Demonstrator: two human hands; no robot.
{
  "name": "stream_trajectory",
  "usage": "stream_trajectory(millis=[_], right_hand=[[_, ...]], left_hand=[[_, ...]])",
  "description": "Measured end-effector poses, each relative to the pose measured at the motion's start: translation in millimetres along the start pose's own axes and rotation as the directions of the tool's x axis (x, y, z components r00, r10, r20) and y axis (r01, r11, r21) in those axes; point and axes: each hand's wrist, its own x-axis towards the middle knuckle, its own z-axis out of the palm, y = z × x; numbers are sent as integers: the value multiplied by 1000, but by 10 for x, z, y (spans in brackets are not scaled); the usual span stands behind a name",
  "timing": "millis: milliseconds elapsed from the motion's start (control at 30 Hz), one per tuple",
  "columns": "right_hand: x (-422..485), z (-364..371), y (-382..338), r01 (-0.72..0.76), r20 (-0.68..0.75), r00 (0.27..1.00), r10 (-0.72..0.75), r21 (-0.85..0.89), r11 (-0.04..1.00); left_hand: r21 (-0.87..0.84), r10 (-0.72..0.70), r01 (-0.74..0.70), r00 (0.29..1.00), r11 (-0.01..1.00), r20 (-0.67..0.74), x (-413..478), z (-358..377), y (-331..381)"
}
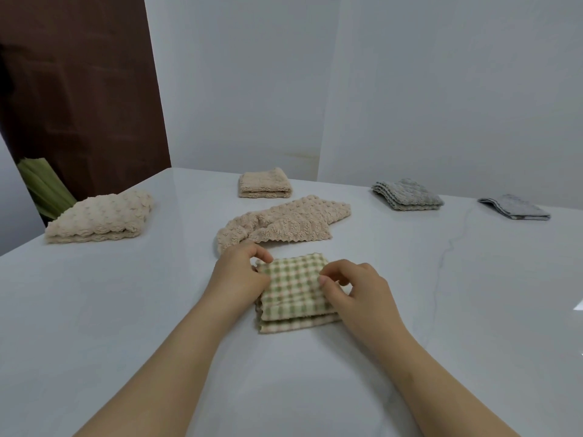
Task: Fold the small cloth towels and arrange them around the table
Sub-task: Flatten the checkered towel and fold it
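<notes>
Before you, a glossy, smooth white table [126,310]; a flat-woven checked cloth [293,288] at centre; nubbly beige towels [277,223] above it.

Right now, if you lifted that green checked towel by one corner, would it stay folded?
Probably not: the green checked towel looks thin and soft, with loose uneven layers, so it likely flops open. On the glossy table it may slide when pushed.

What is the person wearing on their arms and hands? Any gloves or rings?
Nothing at all. The left hand and right hand are bare: no gloves, rings, watch or bracelets. The left forearm and right forearm are bare too, with no sleeve showing down to the picture's bottom edge.
</notes>
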Motion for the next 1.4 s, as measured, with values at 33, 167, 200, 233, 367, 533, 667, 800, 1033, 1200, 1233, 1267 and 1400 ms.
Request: stream_trajectory(millis=[33,167,200,233,367,533,667,800,1033,1200,1233,1267,1400], right_hand=[[8,10,16,0,-9,1000,-1,-41,999],[48,51,28,24,124,992,2,-210,977],[53,71,42,16,181,983,32,-260,965],[57,87,60,4,223,973,65,-297,955],[64,91,99,-45,238,964,120,-300,953],[52,65,79,-193,75,972,223,-291,937],[22,66,43,-271,2,957,291,-358,894],[-105,4,-27,-302,-31,951,307,-293,907],[-344,-88,-32,-248,-14,969,248,-73,966],[-318,-88,10,-267,9,964,267,29,963],[-302,-88,2,-271,18,963,270,38,962],[-277,-83,15,-280,30,960,279,43,959],[-248,-74,36,-300,39,953,299,10,954]], left_hand=[[141,50,-45,998,989,-29,-19,19,15],[481,175,-201,980,854,98,-119,140,54],[529,150,-225,972,818,182,-128,175,41],[571,105,-239,960,785,258,-135,202,10],[640,6,-239,939,730,343,-172,228,-42],[633,48,-229,956,739,290,-207,244,-28],[627,60,-79,997,775,52,-248,231,-2],[651,30,26,997,759,-74,-398,189,39],[385,114,-123,992,915,48,-615,127,46],[204,114,-105,993,973,-30,-594,128,-18],[210,119,-106,992,972,-52,-580,126,-29],[222,118,-101,991,970,-63,-555,141,-43],[253,82,-57,993,966,-89,-549,185,-39]])
